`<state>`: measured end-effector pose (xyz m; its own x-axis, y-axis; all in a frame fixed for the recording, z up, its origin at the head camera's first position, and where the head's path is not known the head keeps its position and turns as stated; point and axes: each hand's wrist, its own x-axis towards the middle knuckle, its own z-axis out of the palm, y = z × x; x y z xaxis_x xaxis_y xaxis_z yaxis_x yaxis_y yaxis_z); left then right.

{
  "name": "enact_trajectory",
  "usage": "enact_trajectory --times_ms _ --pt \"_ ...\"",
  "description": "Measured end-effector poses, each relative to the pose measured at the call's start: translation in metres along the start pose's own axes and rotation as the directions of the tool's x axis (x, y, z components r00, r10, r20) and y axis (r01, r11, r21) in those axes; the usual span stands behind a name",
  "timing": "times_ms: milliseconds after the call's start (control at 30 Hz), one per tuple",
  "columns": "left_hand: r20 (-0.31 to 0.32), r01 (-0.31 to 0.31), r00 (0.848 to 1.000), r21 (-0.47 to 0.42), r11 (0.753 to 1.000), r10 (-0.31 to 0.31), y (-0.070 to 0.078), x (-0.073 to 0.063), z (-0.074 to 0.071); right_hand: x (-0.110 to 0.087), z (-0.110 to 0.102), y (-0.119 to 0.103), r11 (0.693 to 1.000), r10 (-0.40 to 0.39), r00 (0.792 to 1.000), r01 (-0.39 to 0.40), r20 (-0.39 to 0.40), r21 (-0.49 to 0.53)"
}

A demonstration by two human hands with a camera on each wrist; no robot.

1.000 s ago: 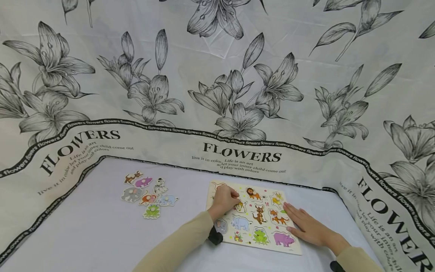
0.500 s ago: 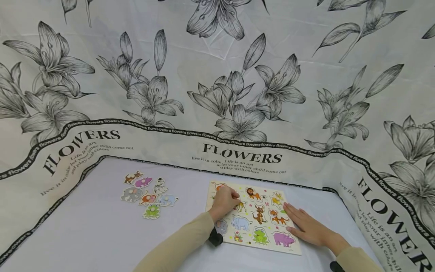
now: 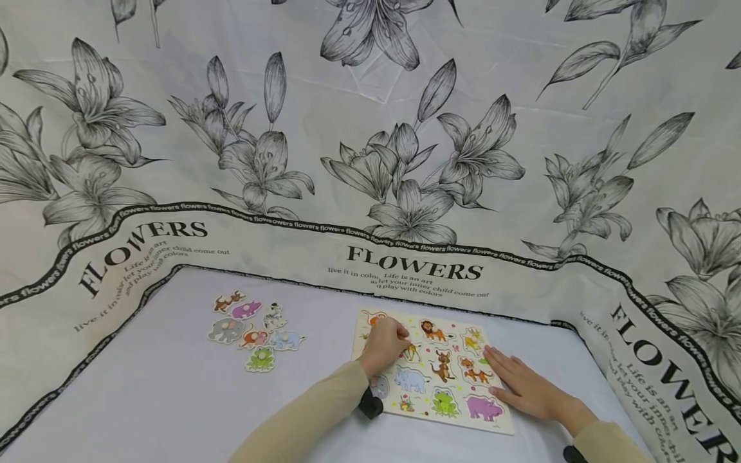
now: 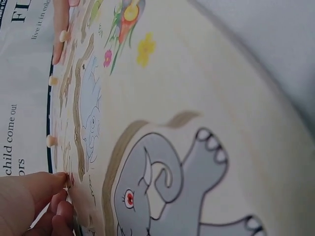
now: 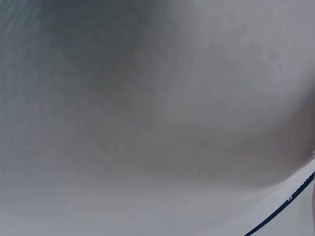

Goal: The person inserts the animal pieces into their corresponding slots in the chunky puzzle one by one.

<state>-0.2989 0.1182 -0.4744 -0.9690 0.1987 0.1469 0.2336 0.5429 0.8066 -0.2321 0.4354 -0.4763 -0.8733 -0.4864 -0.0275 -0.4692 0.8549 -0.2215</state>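
"What's nearest?"
"The board, flat on the tabletop; stiff, I'd judge. Its elephant slot shows only print."
"And the right grip?"
"Straight fingers, resting on the board's right edge."
"The left grip?"
"Curled, pinching the giraffe on the board, its peg hidden. Likely light, smooth; best held by the peg."
"Beyond?"
"The lion seems set in its slot. Left, loose pieces lie clustered on the tabletop."
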Motion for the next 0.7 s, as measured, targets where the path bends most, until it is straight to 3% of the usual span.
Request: enact_trajectory --times_ms 233,500,700 --pt "0.032 -0.011 0.999 0.023 1.0 0.01 -0.002 -0.002 -0.002 -0.002 0.002 0.0 1.0 -0.017 1.0 0.017 -0.01 -0.02" --pt "0.125 -0.01 0.992 0.037 0.999 0.005 -0.001 -0.01 -0.01 -0.004 0.006 0.0 0.999 -0.017 0.999 0.015 -0.037 -0.05" --pt "0.197 -0.003 0.98 -0.008 1.0 0.005 -0.003 -0.019 -0.021 -0.005 0.009 -0.002 0.998 -0.007 0.999 0.004 -0.041 -0.059"
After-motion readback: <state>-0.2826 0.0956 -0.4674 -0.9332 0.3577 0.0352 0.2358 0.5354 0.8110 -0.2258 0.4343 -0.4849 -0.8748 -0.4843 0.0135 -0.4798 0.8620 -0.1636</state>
